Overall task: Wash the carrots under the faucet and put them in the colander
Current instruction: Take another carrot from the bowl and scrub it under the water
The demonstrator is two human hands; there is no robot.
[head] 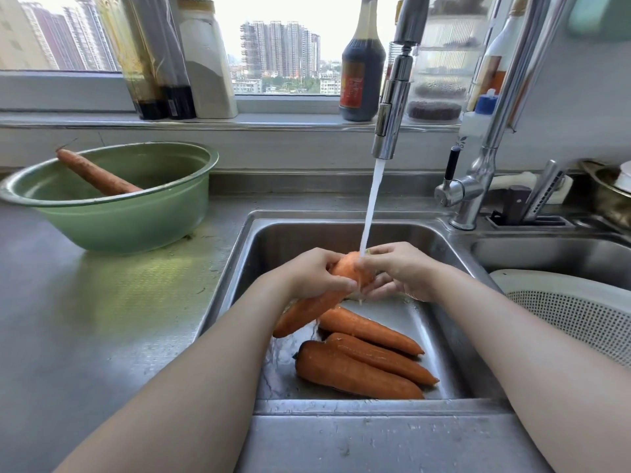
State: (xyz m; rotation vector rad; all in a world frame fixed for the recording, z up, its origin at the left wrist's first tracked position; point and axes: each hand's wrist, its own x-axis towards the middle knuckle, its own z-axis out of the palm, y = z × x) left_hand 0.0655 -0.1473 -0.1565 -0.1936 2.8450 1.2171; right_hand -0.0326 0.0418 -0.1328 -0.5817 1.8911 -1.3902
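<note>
- The left hand was wrapped round the middle of the held carrot, with its fingers curled over the top.
- The right hand gripped the thick end of that same carrot, fingers and thumb closed about it, just where the water struck.
- The carrot hung tilted over the far part of the sink, its thin tip pointing down toward the near left.
- Water ran from the faucet straight onto the thick end.
- To my eye it would be stiff and fairly hefty, and slick while wet. The thick end or the middle would give the surest hold, the tapered tip the poorest.
- Three carrots lay side by side on the sink bottom, nearer, with their tips to the right.
- The colander sat at the right, past the sink's edge. I saw no carrot in the part that showed.
- A green bowl on the far left counter held one more carrot, leaning against its rim.
</note>
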